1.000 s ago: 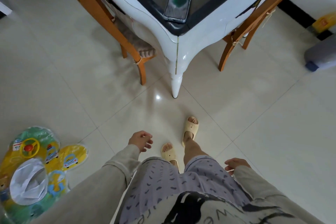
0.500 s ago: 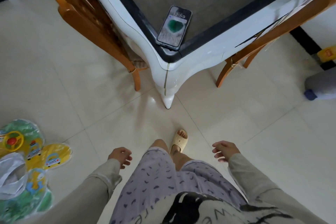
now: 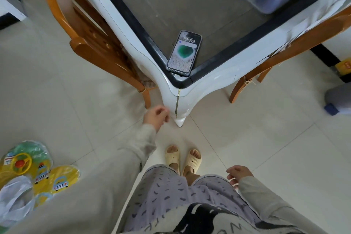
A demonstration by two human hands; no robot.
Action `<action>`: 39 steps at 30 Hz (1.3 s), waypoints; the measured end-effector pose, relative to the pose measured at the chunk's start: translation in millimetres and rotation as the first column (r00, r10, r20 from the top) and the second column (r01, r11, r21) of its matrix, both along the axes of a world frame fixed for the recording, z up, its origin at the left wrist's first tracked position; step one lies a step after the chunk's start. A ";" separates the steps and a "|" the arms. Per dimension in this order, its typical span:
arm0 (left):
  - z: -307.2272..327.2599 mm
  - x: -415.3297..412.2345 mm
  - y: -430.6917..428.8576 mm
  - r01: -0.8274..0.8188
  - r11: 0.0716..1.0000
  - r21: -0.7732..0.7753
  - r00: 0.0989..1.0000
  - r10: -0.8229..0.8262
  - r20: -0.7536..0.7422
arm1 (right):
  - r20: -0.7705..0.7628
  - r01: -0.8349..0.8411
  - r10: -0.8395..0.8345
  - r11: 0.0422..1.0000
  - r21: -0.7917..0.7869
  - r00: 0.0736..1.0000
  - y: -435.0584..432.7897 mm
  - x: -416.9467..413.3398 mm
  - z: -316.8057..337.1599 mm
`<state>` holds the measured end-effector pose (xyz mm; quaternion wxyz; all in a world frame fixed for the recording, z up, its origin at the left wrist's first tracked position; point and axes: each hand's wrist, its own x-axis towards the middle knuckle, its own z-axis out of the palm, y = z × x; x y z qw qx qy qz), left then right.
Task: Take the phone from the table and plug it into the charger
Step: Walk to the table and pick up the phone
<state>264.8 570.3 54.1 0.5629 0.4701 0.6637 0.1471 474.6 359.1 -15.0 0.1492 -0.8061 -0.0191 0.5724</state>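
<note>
The phone (image 3: 183,52) is lying screen-up at the corner of the table (image 3: 209,80), up and to the right of the empty, loosely curled left hand (image 3: 156,117), while the right hand (image 3: 239,173) is hanging open and empty far below it.

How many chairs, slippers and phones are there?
Wooden chairs: 2
Slippers: 2
Phones: 1
Total: 5
</note>
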 end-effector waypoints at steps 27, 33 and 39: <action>31.7 92.1 141.3 0.085 0.996 0.036 0.996 -0.086 0.003 | 0.012 -0.061 0.062 0.996 -0.063 0.998 -2.8 17.5 5.9; 32.0 53.5 78.7 0.033 0.998 0.059 0.994 -0.039 0.105 | 0.006 -0.160 0.160 0.987 -0.035 0.987 10.6 22.9 3.7; 19.5 -24.3 -18.3 -0.004 0.998 -0.062 0.990 0.013 0.140 | 0.006 -0.237 0.238 0.971 -0.021 0.971 17.0 22.4 -0.2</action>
